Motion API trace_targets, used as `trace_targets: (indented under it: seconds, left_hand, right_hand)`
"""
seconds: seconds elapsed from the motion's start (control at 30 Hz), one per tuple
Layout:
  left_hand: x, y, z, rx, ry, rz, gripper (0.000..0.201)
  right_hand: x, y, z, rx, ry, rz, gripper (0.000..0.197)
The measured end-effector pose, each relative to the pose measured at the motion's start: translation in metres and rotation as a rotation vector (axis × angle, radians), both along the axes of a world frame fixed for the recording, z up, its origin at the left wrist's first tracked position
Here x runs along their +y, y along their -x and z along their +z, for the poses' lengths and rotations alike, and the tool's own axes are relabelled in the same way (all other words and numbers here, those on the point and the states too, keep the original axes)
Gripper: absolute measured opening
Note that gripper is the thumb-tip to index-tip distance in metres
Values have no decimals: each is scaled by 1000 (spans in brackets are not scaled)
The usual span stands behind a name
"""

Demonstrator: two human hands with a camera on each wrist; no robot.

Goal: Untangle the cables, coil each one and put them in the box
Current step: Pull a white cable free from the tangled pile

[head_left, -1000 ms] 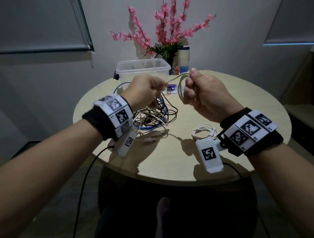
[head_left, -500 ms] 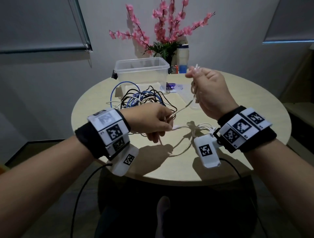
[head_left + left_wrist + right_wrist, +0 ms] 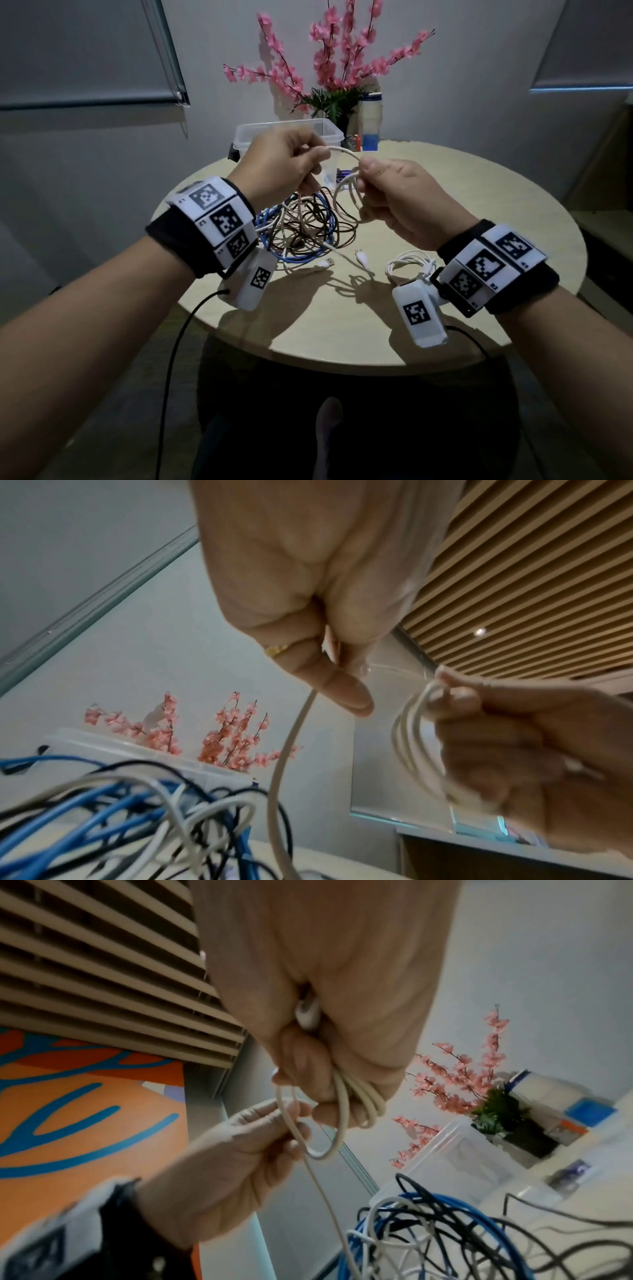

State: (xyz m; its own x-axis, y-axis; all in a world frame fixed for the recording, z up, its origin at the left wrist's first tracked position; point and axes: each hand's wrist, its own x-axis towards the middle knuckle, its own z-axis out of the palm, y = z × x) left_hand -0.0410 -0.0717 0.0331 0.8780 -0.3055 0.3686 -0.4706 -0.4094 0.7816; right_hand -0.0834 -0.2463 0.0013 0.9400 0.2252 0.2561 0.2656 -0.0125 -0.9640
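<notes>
Since half a sec ago my left hand (image 3: 284, 164) came up off the table and now sits level w/ my right hand (image 3: 400, 202), close beside it, both raised above the tangle (image 3: 301, 233).

Left: thumb and fingers pinch the cream cable (image 3: 339, 150) where it arcs across to my right. Below that pinch the cable drops straight down into the tangle, seen clearly from the left wrist cam (image 3: 291, 739).

Right: fingers curled round several loops of the same cream cable, bunched in my fist (image 3: 356, 1096); a white plug end (image 3: 306, 1012) is tucked in the palm. The loops hang just under my knuckles.

Tangle of blue, black, white and brown cables lies on the round table (image 3: 479, 192) directly below and between both hands. Two loose plug ends (image 3: 361, 257) stick out on its near side. A small white coiled cable (image 3: 411, 267) lies under my right wrist, apart from the tangle.

Clear plastic box (image 3: 260, 133) stands beyond my left hand, at the far edge of the table, behind the tangle. Pink flowers (image 3: 342, 44) and a bottle (image 3: 371, 123) stand past the box, to its right.
</notes>
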Motion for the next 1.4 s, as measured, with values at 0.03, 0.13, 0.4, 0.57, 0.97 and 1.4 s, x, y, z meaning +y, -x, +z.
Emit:
trace_targets:
  seconds: [0.03,0.13,0.4,0.57,0.97,1.4]
  left_hand:
    - [-1,0,-5,24,6,-3,11]
    - [-7,3,-23,99,-1,-15,12]
    - [-17,20,-53,262,-236,-127,15]
    - [-10,32,-55,331,-429,-244,10]
    - [1,41,-23,122,-147,-253,13]
    - [5,26,-28,117,-76,-303,33]
  right_hand:
    - [0,1,2,-11,-56,4,36]
    - [-1,-1,7,-22,-219,-14,34]
    - [2,-1,8,53,-488,7,24]
    - [0,-7,5,-1,-448,-58,13]
    - [-3,-3,-7,-109,343,-74,21]
    - [12,13,-8,166,-296,210,46]
